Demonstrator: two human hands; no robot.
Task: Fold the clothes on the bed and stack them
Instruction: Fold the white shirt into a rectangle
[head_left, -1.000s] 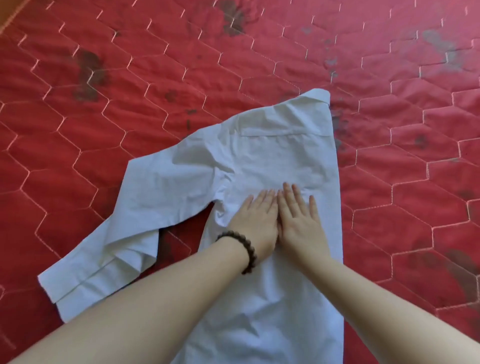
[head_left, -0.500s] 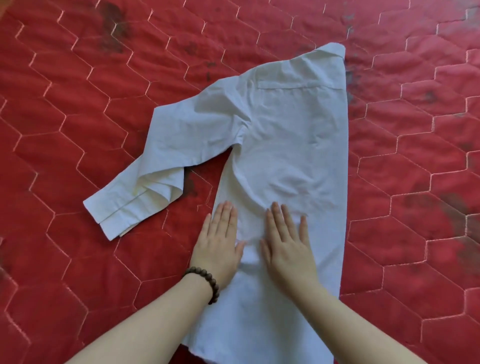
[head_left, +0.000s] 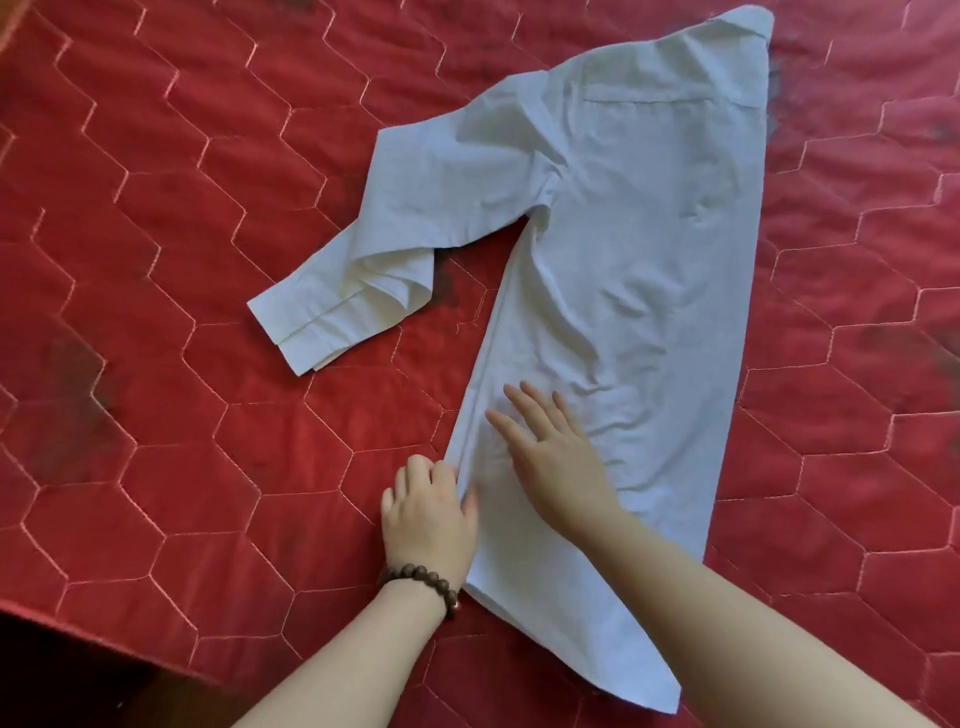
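A white long-sleeved shirt (head_left: 649, 249) lies folded lengthwise on the red quilted bed cover (head_left: 182, 415), collar at the far end and hem toward me. Its sleeve (head_left: 384, 270) sticks out to the left, with the cuff doubled over. My right hand (head_left: 556, 457) presses flat on the lower part of the shirt, fingers straight and spread. My left hand (head_left: 426, 514), with a bead bracelet on the wrist, sits at the shirt's left edge. Its fingers are curled and it grips that edge.
The red cover stretches out on all sides of the shirt, with dark stains here and there. The bed's edge (head_left: 93, 644) runs across the lower left corner, with dark floor beyond it.
Both hands slid down the shirt toward the hem. My left hand went from flat on the cloth to curled at the left edge. The view shifted, so the shirt sits further right.
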